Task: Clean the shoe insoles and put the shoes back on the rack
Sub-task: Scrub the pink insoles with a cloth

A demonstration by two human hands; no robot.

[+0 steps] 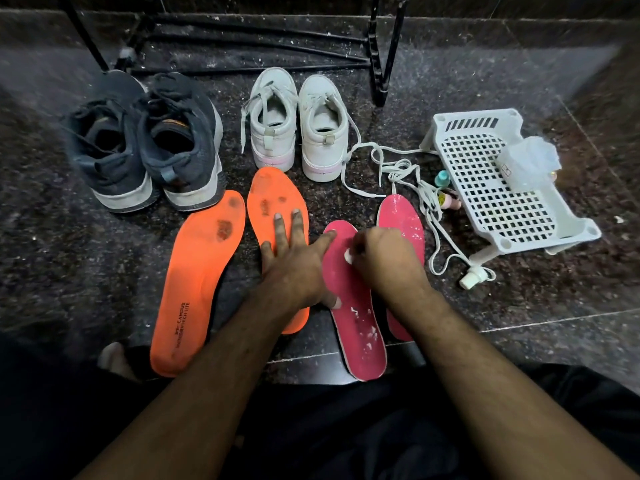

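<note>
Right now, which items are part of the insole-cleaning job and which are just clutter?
In the job:
- pink insoles
- orange insoles
- white wad pinched by right hand
- left hand, pressing flat
- dark sneakers
- white sneakers
- rack

Lying about:
- white basket
- small bottles
- loose lace

Dark speckled floor (pixel 519 299): two shoe pairs (pixel 145 143) (pixel 298 126), orange insoles (pixel 197 282), pink insoles (pixel 356 327), white basket (pixel 498 188).

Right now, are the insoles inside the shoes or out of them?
Out. The two orange insoles and two pink insoles lie flat on the floor before the shoes.
</note>
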